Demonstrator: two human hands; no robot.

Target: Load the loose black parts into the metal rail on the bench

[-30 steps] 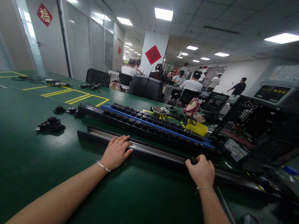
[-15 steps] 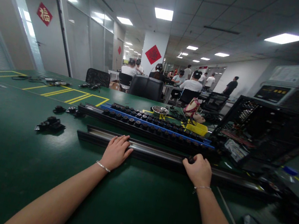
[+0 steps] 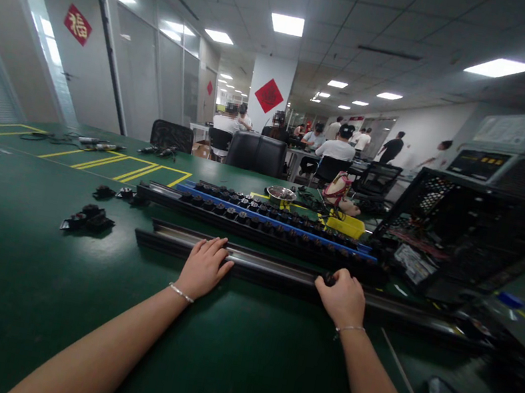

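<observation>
A long black metal rail (image 3: 275, 267) with a shiny inner channel lies across the green table. My left hand (image 3: 203, 267) rests flat over the rail's left part, fingers stretched out. Further right, my right hand (image 3: 342, 297) pinches a small black part (image 3: 330, 279) at the channel; its exact kind is mostly hidden by the fingers. Behind this rail stand a second black rail (image 3: 161, 193) and a blue rail (image 3: 288, 222), both lined with several small black parts. To the left sits a loose cluster of similar black parts (image 3: 88, 219).
An open black computer case (image 3: 468, 239) stands at the right with a power supply (image 3: 509, 148) on top. Beyond the rails are a yellow tray (image 3: 346, 225) and a metal dish (image 3: 281, 193). A thin rod (image 3: 411, 392) lies near the right forearm. People sit at far tables.
My right hand has slid a little left along the rail with the small black part. My left hand has stayed in place. People in the background have moved.
</observation>
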